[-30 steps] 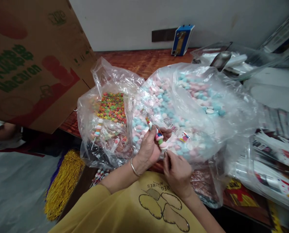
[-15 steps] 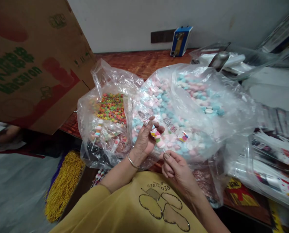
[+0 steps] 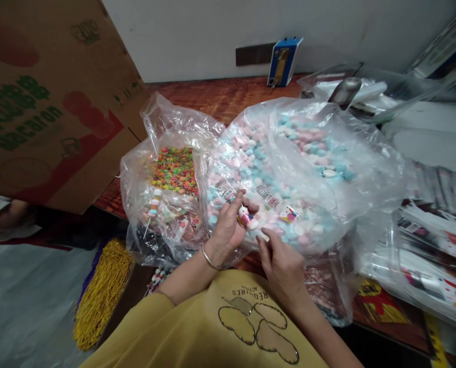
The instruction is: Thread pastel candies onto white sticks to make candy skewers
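Observation:
My left hand (image 3: 228,225) is closed around a candy skewer (image 3: 246,216) in a printed clear wrapper. Pale candy shows at the skewer's lower end. There my right hand (image 3: 283,263) pinches the bottom of the wrapper between thumb and forefinger; whether the stick is in that pinch too I cannot tell. Beneath both hands spreads a big clear bag of pink, blue and white marshmallows (image 3: 258,161). On it lie two printed wrappers, one right of my left hand (image 3: 276,202) and one partly behind its fingers.
To the left, a clear bag holds colourful ring candies (image 3: 176,168), with another candy skewer (image 3: 153,207) on it. A large cardboard box (image 3: 59,102) stands beyond. A blue device (image 3: 284,62) sits by the wall. Stacked printed wrappers (image 3: 434,276) and a metal scoop (image 3: 344,93) are at right.
My right hand has turned, its fingers now pointing up at the wrapper's lower end. The candy skewer has tilted slightly in my left hand, and the candy sits deeper in the wrapper.

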`<state>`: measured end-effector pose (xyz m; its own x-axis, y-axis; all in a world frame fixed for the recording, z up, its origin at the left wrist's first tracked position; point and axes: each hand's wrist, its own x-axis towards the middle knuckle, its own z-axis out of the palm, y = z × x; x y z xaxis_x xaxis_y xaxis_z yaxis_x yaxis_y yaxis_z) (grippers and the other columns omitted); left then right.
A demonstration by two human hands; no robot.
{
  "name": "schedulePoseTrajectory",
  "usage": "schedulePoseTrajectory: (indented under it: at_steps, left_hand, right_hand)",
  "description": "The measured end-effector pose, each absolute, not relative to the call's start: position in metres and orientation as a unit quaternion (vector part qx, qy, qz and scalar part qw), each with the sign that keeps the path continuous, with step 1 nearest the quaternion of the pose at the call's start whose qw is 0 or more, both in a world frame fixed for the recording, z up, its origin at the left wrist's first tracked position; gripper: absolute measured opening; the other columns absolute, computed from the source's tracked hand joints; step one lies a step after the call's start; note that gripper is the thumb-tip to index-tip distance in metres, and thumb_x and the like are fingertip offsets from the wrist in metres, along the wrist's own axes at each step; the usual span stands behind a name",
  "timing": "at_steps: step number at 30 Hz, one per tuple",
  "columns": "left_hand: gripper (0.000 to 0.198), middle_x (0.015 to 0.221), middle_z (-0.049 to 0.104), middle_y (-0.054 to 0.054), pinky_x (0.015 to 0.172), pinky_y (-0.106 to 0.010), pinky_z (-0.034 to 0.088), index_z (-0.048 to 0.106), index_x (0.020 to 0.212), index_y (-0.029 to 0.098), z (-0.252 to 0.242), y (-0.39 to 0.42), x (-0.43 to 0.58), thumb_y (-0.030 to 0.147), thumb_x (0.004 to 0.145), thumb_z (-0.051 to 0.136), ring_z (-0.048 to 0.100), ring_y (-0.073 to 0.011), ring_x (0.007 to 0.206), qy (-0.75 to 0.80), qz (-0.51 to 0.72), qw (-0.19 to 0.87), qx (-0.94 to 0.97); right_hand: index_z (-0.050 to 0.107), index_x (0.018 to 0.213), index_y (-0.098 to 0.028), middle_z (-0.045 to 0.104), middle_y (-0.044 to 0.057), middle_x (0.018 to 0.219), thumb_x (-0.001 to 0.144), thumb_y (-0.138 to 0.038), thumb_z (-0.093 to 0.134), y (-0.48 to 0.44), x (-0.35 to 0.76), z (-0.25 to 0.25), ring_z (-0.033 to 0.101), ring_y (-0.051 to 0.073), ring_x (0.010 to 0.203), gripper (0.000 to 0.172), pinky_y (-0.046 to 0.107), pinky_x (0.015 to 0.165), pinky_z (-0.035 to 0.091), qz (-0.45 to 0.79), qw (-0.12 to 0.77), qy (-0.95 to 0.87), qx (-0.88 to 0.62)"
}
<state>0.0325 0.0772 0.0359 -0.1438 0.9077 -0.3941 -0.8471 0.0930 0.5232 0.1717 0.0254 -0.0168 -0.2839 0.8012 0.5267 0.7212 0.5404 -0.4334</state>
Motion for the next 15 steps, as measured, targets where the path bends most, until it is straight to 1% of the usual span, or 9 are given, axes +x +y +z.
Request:
schedulePoseTrajectory:
  at_steps: [2, 3, 6, 8, 10, 11, 12, 15]
  left_hand:
    - [0.041, 0.069, 0.056, 0.007, 0.065, -0.022, 0.049, 0.067, 0.099, 0.017, 0.038, 0.079, 0.029, 0.031, 0.07, 0.092, 0.059, -0.0077, 0.062, 0.347, 0.676, 0.648, 0.053]
    - [0.039, 0.068, 0.055, 0.007, 0.066, -0.022, 0.049, 0.067, 0.099, 0.017, 0.039, 0.079, 0.029, 0.031, 0.071, 0.091, 0.057, -0.0073, 0.06, 0.348, 0.678, 0.645, 0.059]
    - [0.037, 0.064, 0.051, 0.008, 0.072, -0.025, 0.052, 0.066, 0.098, 0.017, 0.035, 0.072, 0.036, 0.04, 0.077, 0.088, 0.052, -0.0064, 0.055, 0.348, 0.676, 0.643, 0.09]
    - [0.039, 0.062, 0.048, 0.009, 0.08, -0.029, 0.055, 0.066, 0.1, 0.018, 0.031, 0.066, 0.041, 0.046, 0.079, 0.085, 0.049, -0.0062, 0.053, 0.337, 0.667, 0.654, 0.117]
    - [0.041, 0.062, 0.048, 0.008, 0.084, -0.031, 0.056, 0.066, 0.101, 0.018, 0.027, 0.061, 0.045, 0.049, 0.081, 0.083, 0.049, -0.0067, 0.053, 0.32, 0.652, 0.673, 0.138]
    - [0.041, 0.063, 0.049, 0.008, 0.085, -0.032, 0.056, 0.065, 0.102, 0.018, 0.025, 0.06, 0.046, 0.05, 0.081, 0.082, 0.05, -0.007, 0.054, 0.312, 0.645, 0.683, 0.143]
    - [0.042, 0.065, 0.05, 0.007, 0.084, -0.032, 0.056, 0.065, 0.103, 0.018, 0.024, 0.059, 0.046, 0.051, 0.082, 0.082, 0.051, -0.0074, 0.055, 0.308, 0.637, 0.692, 0.144]
    - [0.044, 0.069, 0.052, 0.007, 0.082, -0.03, 0.057, 0.065, 0.105, 0.018, 0.025, 0.061, 0.042, 0.052, 0.081, 0.082, 0.053, -0.0076, 0.058, 0.308, 0.631, 0.701, 0.127]
  right_hand:
    - [0.074, 0.108, -0.014, 0.069, 0.006, 0.068, 0.103, -0.032, 0.057, 0.023, 0.173, -0.019, 0.056, 0.017, 0.056, 0.025, 0.031, 0.057, 0.035, 0.11, 0.372, -0.773, -0.502]
    - [0.075, 0.105, -0.016, 0.068, 0.005, 0.067, 0.101, -0.034, 0.059, 0.022, 0.172, -0.018, 0.054, 0.016, 0.055, 0.024, 0.03, 0.056, 0.034, 0.169, 0.385, -0.748, -0.512]
    - [0.072, 0.095, -0.02, 0.059, 0.0, 0.061, 0.096, -0.043, 0.065, 0.02, 0.169, -0.012, 0.045, 0.013, 0.048, 0.024, 0.027, 0.049, 0.034, 0.491, 0.428, -0.577, -0.492]
    - [0.067, 0.089, -0.022, 0.044, -0.008, 0.051, 0.097, -0.051, 0.062, 0.021, 0.165, -0.005, 0.033, 0.01, 0.039, 0.03, 0.024, 0.042, 0.032, 0.646, 0.418, -0.46, -0.444]
    - [0.063, 0.084, -0.022, 0.03, -0.014, 0.045, 0.096, -0.053, 0.062, 0.023, 0.161, 0.003, 0.019, 0.006, 0.032, 0.033, 0.022, 0.037, 0.029, 0.743, 0.389, -0.377, -0.392]
    - [0.062, 0.082, -0.021, 0.027, -0.015, 0.044, 0.094, -0.052, 0.065, 0.024, 0.159, 0.007, 0.013, 0.005, 0.031, 0.033, 0.02, 0.035, 0.028, 0.781, 0.38, -0.337, -0.364]
    - [0.062, 0.082, -0.021, 0.027, -0.016, 0.043, 0.092, -0.05, 0.069, 0.025, 0.158, 0.009, 0.011, 0.003, 0.03, 0.032, 0.019, 0.034, 0.027, 0.817, 0.373, -0.287, -0.333]
    - [0.065, 0.081, -0.018, 0.034, -0.015, 0.044, 0.089, -0.046, 0.075, 0.025, 0.156, 0.013, 0.013, 0.001, 0.031, 0.031, 0.016, 0.035, 0.028, 0.869, 0.37, -0.184, -0.271]
